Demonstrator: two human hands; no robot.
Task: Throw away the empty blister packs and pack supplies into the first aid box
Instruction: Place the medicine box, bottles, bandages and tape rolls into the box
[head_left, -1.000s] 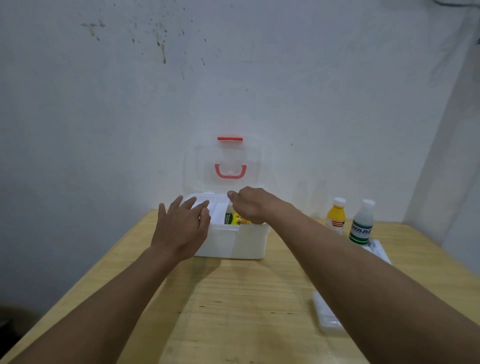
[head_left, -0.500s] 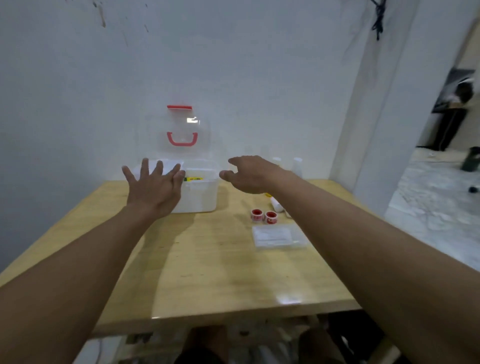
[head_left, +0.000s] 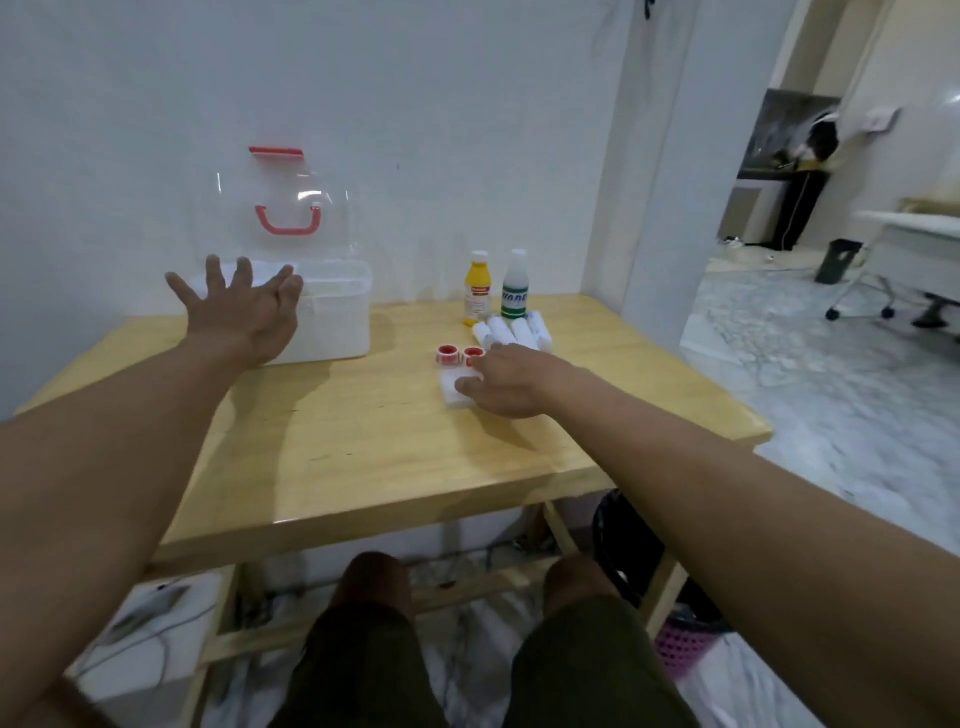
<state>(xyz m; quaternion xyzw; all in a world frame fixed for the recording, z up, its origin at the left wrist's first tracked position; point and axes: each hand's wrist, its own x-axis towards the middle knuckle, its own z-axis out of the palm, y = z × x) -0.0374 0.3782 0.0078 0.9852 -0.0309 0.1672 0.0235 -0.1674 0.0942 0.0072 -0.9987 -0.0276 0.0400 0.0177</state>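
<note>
The white first aid box (head_left: 332, 322) stands open at the back left of the wooden table (head_left: 363, 457), its clear lid with a red handle (head_left: 288, 221) upright against the wall. My left hand (head_left: 244, 312) hovers in front of the box with fingers spread, holding nothing. My right hand (head_left: 506, 379) lies on a flat clear packet of white supplies (head_left: 451, 391), fingers laid over it. Two red tape rolls (head_left: 460, 355) sit just beyond that hand. Several white bandage rolls (head_left: 511, 330), a yellow bottle (head_left: 478, 288) and a white bottle with a green label (head_left: 515, 286) stand further back.
A dark bin (head_left: 631, 551) and a pink basket (head_left: 685, 644) sit under the table's right side. My knees (head_left: 467, 587) are below the front edge. The wall is close behind the box. An open tiled room with a wheeled chair (head_left: 904, 270) lies to the right.
My right hand has left the box, swung right and come down onto the flat packet. My left hand lifted off the box and spread. The view drew back and turned right.
</note>
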